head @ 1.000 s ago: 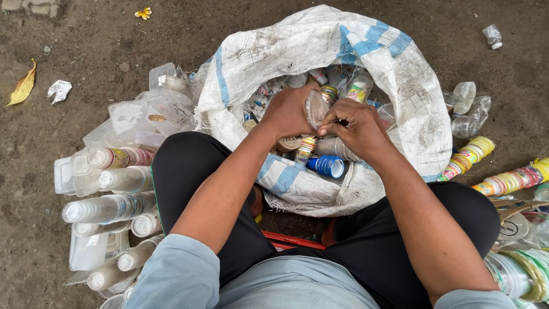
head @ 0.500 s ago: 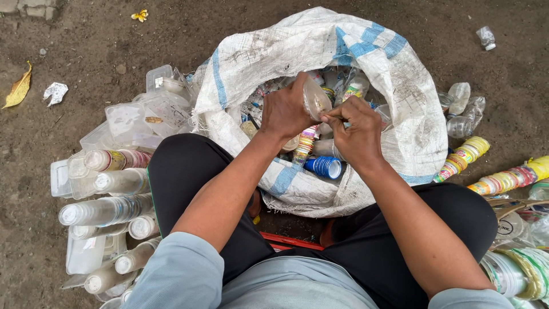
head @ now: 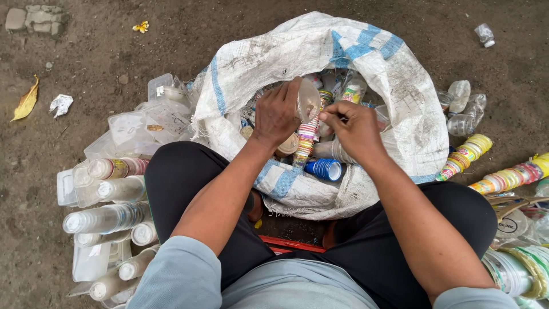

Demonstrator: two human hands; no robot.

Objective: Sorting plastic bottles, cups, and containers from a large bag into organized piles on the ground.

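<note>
L hand [head: 276, 114] grips clear plastic cup [head: 309, 100] at its rim; R hand [head: 355, 128] pinches cup's edge — both over open sack [head: 400, 86], 2 cup stacks [head: 108, 194] crowding left side.

Outdoor sorting spot for plastic waste, on bare dirt ground [head: 86, 51]. Open woven sack [head: 354, 51] packed with used cups; nested stacks of clear cups [head: 106, 217] laid in rows alongside, coloured cup stacks [head: 509, 177] opposite, crushed bottles [head: 466, 109], a dry leaf [head: 26, 102] and paper scrap [head: 60, 105] nearby.
</note>
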